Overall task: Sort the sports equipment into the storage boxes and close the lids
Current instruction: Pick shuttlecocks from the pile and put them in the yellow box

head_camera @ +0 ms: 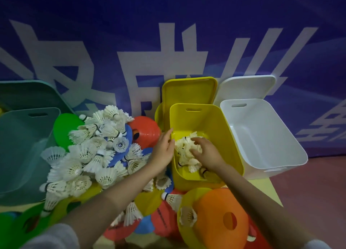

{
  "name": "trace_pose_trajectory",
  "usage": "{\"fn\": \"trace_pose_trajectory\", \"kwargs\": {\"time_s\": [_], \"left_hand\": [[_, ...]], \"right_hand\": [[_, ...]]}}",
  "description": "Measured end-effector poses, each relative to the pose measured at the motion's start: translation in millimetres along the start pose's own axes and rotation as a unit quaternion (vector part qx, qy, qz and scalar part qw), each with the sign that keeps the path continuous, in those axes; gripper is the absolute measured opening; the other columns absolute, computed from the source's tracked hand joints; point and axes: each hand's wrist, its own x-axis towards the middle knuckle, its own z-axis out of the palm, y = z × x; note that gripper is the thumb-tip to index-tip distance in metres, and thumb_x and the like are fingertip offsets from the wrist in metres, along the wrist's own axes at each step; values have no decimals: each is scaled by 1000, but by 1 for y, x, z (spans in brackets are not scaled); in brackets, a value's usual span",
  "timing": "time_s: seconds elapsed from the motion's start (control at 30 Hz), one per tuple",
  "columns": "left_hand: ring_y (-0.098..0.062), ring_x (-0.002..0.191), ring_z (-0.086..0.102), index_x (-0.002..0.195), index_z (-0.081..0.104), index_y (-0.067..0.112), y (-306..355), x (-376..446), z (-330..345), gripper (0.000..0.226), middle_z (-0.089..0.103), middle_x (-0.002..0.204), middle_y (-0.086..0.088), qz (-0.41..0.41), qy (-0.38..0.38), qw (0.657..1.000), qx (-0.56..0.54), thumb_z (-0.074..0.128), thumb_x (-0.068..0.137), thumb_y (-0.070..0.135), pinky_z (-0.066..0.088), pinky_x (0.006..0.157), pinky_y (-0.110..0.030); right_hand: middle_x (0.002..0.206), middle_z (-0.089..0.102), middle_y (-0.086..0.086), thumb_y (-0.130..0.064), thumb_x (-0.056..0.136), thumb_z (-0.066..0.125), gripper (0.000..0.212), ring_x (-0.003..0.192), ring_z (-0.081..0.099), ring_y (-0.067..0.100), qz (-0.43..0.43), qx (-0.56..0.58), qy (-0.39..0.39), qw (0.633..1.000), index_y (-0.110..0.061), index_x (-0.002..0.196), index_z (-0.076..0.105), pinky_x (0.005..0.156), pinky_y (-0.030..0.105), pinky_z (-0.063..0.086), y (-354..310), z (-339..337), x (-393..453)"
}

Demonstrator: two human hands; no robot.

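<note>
The sorting has barely got going, from where I stand. Three boxes sit open along the blue banner (187, 33) with its big white lettering: a teal box (22, 145) on the left, a yellow box (230, 136) in the middle, a white box (271, 140) on the right, and behind each a lid is propped upright, the yellow lid (189, 91) and the white lid (247, 87) leaning on the banner. Only the yellow box holds anything, a small clump of shuttlecocks (184, 155) on its floor. The right hand (206, 151) is down inside it, fingers loosely spread over that clump; whether it is pinching one or just letting go I cannot tell. The left hand (164, 149) rests at the box's near-left rim, fingers relaxed and straight, holding nothing that I can see. By far the larger share is still outside: a heap of shuttlecocks (86, 155) lies between the teal and yellow boxes, on top of flat marker cones, a green one (63, 128), a red-orange one (146, 130), with an orange cone (221, 217) and more discs scattered in front. The teal and white boxes look empty. I'd judge most shuttlecocks, all the cones and every lid remain to be dealt with.
</note>
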Motion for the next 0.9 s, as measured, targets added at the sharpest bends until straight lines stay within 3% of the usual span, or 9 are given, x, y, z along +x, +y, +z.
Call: {"fn": "trace_pose_trajectory", "kwargs": {"time_s": [0.1,0.17,0.27,0.33,0.43,0.6,0.9], "left_hand": [[-2,109,49,143,36,32,-16,-31,-37,42,36,141,12,3,-43,999,20,40,101,27,45,85,-20],[-4,109,53,137,43,32,-36,-49,-69,37,44,137,9,2,-53,997,58,42,101,26,48,88,-27],[-2,106,54,129,51,32,-60,-75,-114,33,48,124,13,64,-71,987,131,46,99,20,50,92,-34],[-1,112,50,126,56,28,-68,-89,-141,31,48,125,15,94,-69,980,159,45,97,25,46,94,-25],[-4,121,45,127,55,28,-75,-100,-170,41,46,130,13,117,-64,967,215,39,92,42,36,94,-18],[-16,139,27,145,34,29,-86,-104,-187,53,25,153,2,90,-170,895,402,47,95,42,35,105,-32],[-20,136,30,148,28,26,-109,-89,-185,66,28,151,-1,48,-212,868,447,50,91,50,30,109,-35]], "right_hand": [[108,61,-6,-23,92,61,31,98,55,4,-2,88,93,992,-21,124,58,83,21,44,-43,-6,-32],[101,61,-10,-19,93,60,27,93,56,-1,-12,139,107,984,-22,120,59,78,13,44,-69,5,-50],[100,58,-10,-17,95,58,27,92,55,-1,-24,157,94,983,-19,122,59,75,9,42,-101,35,-66],[106,57,-7,-22,96,56,30,96,54,3,-20,125,65,990,-18,126,56,80,15,44,-118,61,-70],[126,55,-1,-31,95,55,42,120,47,14,-33,13,-10,999,-22,135,49,94,30,42,-131,105,-64],[141,46,1,-38,89,55,55,134,36,24,-62,-185,-120,973,-25,141,42,106,40,30,-126,155,-58],[138,49,1,-32,90,52,53,130,40,25,10,-233,-130,964,-27,141,40,105,40,31,-117,171,-55]]}}
